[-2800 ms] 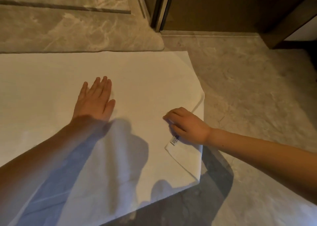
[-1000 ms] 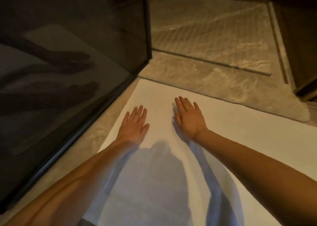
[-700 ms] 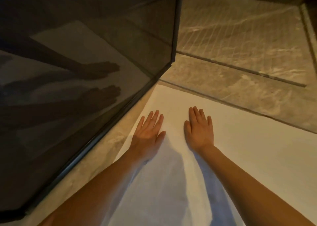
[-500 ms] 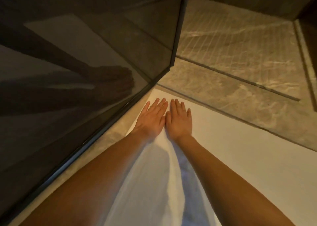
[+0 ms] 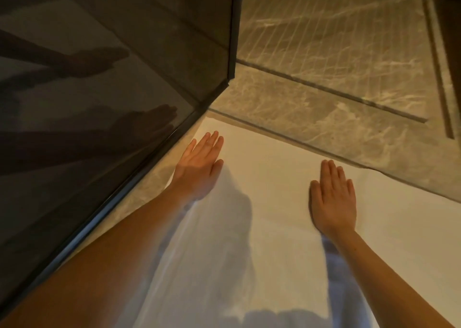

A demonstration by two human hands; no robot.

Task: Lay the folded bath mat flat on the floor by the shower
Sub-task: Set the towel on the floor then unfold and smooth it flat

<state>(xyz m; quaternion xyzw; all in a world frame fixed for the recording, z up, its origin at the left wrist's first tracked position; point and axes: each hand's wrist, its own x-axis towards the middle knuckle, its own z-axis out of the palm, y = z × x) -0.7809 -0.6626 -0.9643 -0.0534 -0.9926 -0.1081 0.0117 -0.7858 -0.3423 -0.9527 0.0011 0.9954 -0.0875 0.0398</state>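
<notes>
The white bath mat lies spread out on the marble floor, its far edge along the shower threshold and its left edge near the dark glass panel. My left hand rests palm down, fingers together, on the mat's far left corner. My right hand lies flat on the mat further right, close to the far edge. Neither hand grips anything. Shadows of my arms fall across the near part of the mat.
A dark glass shower panel with a black frame stands at the left and reflects my arms. Beyond the threshold lies the grooved marble shower floor. A dark wall edge runs at the far right.
My hands were side by side at the mat's far left corner; now they have spread apart, the right hand having slid to the right across the mat.
</notes>
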